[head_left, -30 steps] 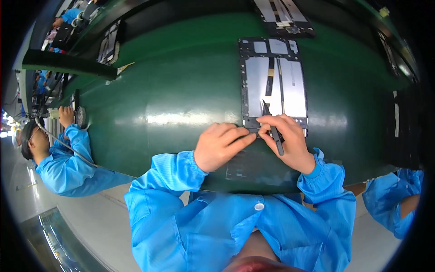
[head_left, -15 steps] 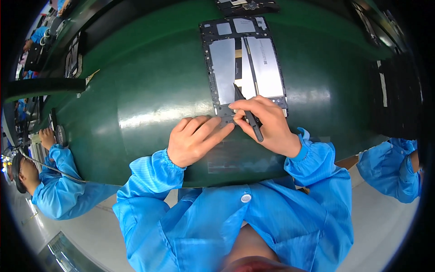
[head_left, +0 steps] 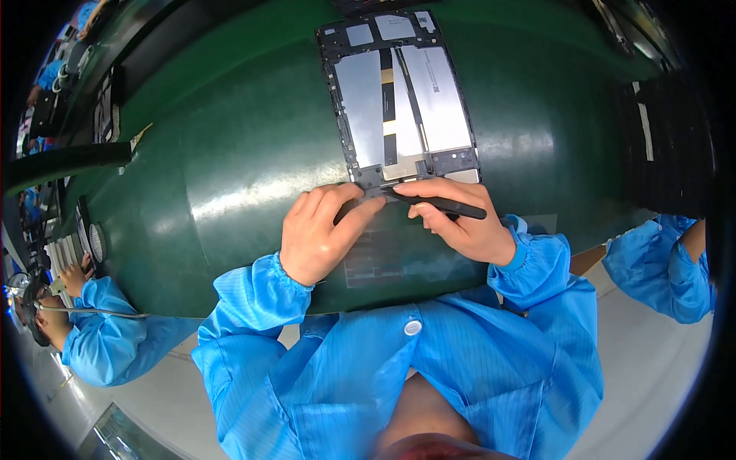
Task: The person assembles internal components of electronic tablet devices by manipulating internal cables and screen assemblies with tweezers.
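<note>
Closest in, a blue smock [head_left: 498,360] with a pale button [head_left: 412,328]. Just beyond, a faint clear sheet [head_left: 373,268], flat on the green tabletop [head_left: 253,146]. Next, the left hand [head_left: 316,234] at the near-left corner of an opened tablet [head_left: 359,107], thumb and forefinger parted in a V, tips at the edge, other fingers loosely bent. Opposite, the right hand [head_left: 464,226], thumb and forefinger pinched around black tweezers [head_left: 452,205], slanted leftward with the points at the tablet's near edge; hard to tell any part between the points. Stretching away from both hands, the tablet, flat: dark frame, silver panels, a black ribbon cable [head_left: 389,100] with tan bands, smaller silver windows [head_left: 359,34] at the far end. Well apart on the left, a co-worker [head_left: 115,337] in blue near a round grey mesh [head_left: 96,242]; on the right, another blue sleeve [head_left: 659,268]. Past the tablet, a dark device [head_left: 376,4], mostly cut off.
</note>
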A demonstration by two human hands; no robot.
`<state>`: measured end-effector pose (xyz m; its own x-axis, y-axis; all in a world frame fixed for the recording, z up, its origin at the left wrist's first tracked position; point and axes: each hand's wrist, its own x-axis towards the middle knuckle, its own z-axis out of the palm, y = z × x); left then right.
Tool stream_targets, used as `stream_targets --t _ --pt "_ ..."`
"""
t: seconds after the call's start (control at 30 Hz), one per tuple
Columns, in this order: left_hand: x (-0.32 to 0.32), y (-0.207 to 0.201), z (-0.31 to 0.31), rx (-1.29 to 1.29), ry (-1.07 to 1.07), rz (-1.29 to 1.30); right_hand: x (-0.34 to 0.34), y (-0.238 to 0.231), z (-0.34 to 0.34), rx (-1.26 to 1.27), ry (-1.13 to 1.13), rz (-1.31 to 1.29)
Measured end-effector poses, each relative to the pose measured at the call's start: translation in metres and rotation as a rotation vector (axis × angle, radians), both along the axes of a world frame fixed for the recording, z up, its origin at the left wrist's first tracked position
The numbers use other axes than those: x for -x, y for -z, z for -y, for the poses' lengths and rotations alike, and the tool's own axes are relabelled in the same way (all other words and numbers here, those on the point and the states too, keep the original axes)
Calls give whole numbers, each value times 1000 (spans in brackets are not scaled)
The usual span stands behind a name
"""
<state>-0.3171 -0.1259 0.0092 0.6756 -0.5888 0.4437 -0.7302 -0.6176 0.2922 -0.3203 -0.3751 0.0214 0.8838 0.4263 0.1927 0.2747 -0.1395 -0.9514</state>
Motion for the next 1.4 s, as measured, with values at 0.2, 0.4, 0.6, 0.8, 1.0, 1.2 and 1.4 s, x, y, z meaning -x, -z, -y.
stream_targets --t 0.2,0.4,0.6,0.8,1.0,1.2,1.4 --pt "0 -4 1 15 -1 -21 2 1 0 44 -5 42" --pt "2 -5 1 35 -18 -49 5 -5 5 7 152 -59" --pt "2 -10 -9 -48 22 29 3 -4 9 6 174 -53" --pt "1 -10 -10 -31 44 47 1 5 -6 63 11 229" --pt "0 -9 -9 -23 44 54 1 -3 -5 137 -18 178" --pt "-3 -1 -14 5 40 96 26 -11 2 -95 -25 -302" --pt "-2 -1 -16 130 215 169 65 5 22 -56 -32 -423"
